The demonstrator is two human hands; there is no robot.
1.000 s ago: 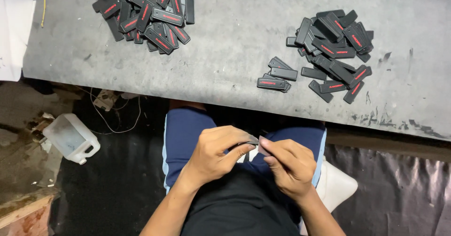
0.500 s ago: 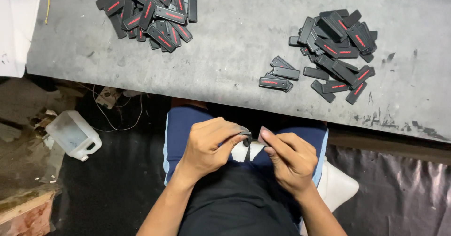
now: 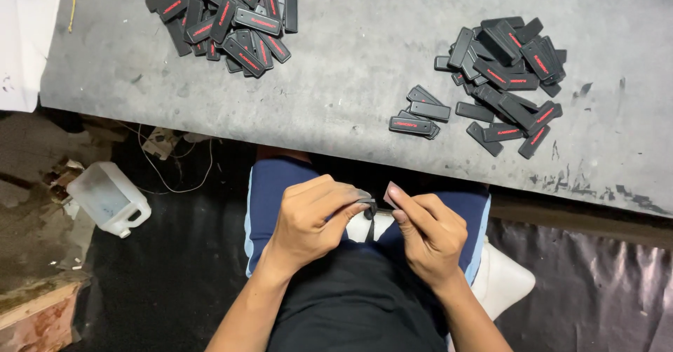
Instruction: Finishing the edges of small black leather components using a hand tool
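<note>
Hands meet over the lap, below the table edge; left hand (image 3: pixel 312 220) curls its fingers (image 3: pixel 343 201) together, pinched on a small dark piece (image 3: pixel 369 207) that is mostly hidden behind them, so shape and kind are hard to make out; right hand (image 3: pixel 429 231) holds its fingers (image 3: pixel 405 205) together at the other end of the same piece, thumb side hidden; a thin dark strand hangs from the piece, too small to tell what it is.

Left to right around them: white sheet (image 3: pixel 24 36) cut off at the left edge; clear plastic jug (image 3: pixel 109 199) lying on the floor beside loose thin wire (image 3: pixel 179 177); wooden block (image 3: pixel 35 317) cut off at the bottom left corner; grey table (image 3: pixel 350 64) with worn marks; pile of black tags with red print (image 3: pixel 224 15) at the upper left, cut off by the top edge; a few separate black tags (image 3: pixel 417 117) near the front edge, just beside a second heap of tags (image 3: pixel 508 78) to the right; blue shorts (image 3: pixel 270 191) and black shirt (image 3: pixel 350 310) under the hands; white seat corner (image 3: pixel 505 282) showing at the right, mostly hidden by the body; dark sheeting (image 3: pixel 596 289) on the floor.
</note>
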